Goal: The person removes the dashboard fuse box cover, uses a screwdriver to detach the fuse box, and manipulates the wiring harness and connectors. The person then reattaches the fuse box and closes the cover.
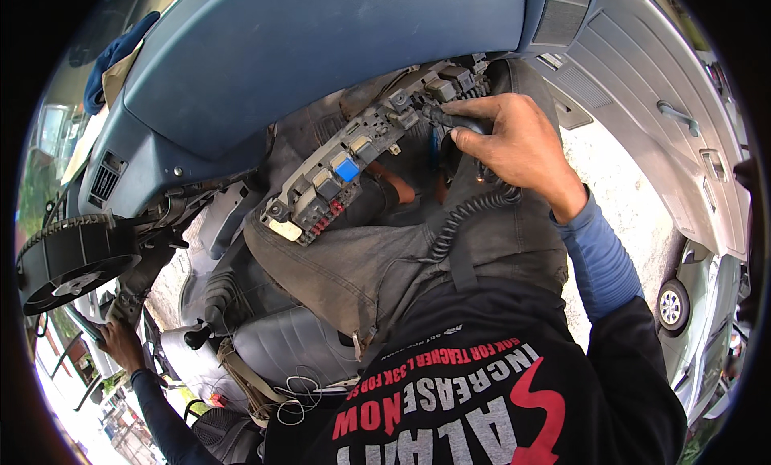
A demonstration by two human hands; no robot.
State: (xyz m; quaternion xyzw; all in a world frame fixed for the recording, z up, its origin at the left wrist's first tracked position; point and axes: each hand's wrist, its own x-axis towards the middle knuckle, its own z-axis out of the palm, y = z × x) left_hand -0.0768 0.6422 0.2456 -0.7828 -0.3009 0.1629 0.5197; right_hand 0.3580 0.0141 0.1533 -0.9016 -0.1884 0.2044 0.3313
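Note:
My right hand is closed, thumb and forefinger pinching a black test probe handle at the right part of a long fuse and relay box. The probe's tip is lost among the dark parts there. Below that hand a black coiled cord runs down over my lap; my hand hides where it starts. The box slants across my knees, bearing grey relays, a blue relay and red fuses. Far left, my left hand curls around a dark narrow edge I cannot make out.
A blue-grey dashboard spans the front. To the right stands an open door, with a parked car beyond. At left are a black round drum-shaped part and a gear lever. Thin white wire lies by the seat.

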